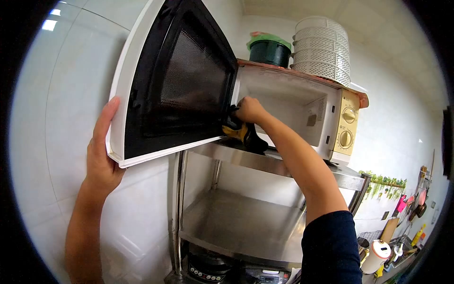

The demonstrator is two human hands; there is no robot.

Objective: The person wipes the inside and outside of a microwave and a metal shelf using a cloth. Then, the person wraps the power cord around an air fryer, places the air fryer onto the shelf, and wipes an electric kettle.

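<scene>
My left hand [104, 156] grips the outer edge of the white-framed microwave door [189, 71], which stands swung wide to the left. My right hand [251, 111] is closed on a black and yellow cloth [241, 133] at the hinge side of the microwave [286, 102]. The cloth hangs down from my fingers, just in front of the opening's lower left corner. Inside, the pale cavity is visible, with brownish marks along its upper edge. Two dials sit on the cream control panel [347, 125] at the right.
On top of the microwave stand a dark green pot [270, 52] and a stack of white perforated baskets [321, 49]. A steel shelf rack [236, 217] carries the microwave, with appliances [208, 267] below. A white kettle-like appliance [377, 255] stands on the right.
</scene>
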